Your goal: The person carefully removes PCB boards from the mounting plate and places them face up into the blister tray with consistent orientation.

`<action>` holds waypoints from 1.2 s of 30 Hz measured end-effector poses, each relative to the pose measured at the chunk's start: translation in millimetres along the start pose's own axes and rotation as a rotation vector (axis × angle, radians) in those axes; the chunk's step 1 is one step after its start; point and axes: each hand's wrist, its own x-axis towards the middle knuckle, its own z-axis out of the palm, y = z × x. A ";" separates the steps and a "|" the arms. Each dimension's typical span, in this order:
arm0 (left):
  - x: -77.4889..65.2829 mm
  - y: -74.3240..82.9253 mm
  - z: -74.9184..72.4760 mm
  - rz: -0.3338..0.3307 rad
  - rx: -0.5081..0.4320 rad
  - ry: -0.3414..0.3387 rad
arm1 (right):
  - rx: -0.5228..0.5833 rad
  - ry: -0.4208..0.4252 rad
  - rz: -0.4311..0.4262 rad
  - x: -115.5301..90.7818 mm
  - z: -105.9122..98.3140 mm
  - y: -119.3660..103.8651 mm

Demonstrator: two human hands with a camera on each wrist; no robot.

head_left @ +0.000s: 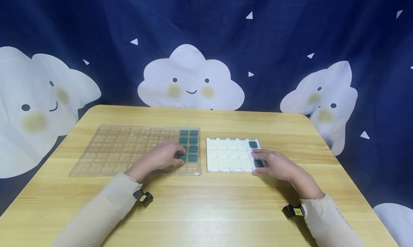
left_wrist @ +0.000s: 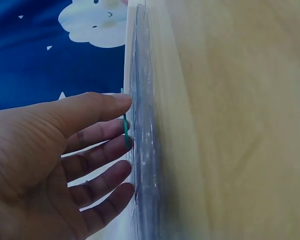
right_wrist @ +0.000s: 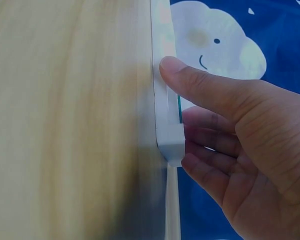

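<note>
My left hand is over the right part of a clear plastic tray. Its thumb and fingertips pinch a dark green square, whose thin edge shows between them in the left wrist view. More green squares fill the tray's two rightmost columns. On the other side, my right hand holds the right end of a white gridded tray, thumb along its front edge and fingers over the top. Two green squares show in that tray's right column, partly covered by the hand.
Both trays lie side by side on a light wooden table, with a narrow gap between them. A dark blue curtain with smiling clouds hangs behind the table. Small black cameras sit at both wrists.
</note>
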 end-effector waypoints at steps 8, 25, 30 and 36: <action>0.4 -0.5 1.2 -0.012 -0.006 0.013 | 0.004 -0.009 0.011 -0.6 -0.2 -0.7; 0.2 -0.3 4.8 -0.032 0.005 0.026 | -0.002 0.001 0.003 -0.7 0.4 0.2; 0.5 -0.8 4.0 -0.033 -0.025 0.034 | -0.003 0.001 0.006 -0.8 0.8 -0.1; 1.4 -0.6 4.5 -0.048 -0.037 0.033 | -0.001 0.002 0.015 -0.8 0.2 -0.3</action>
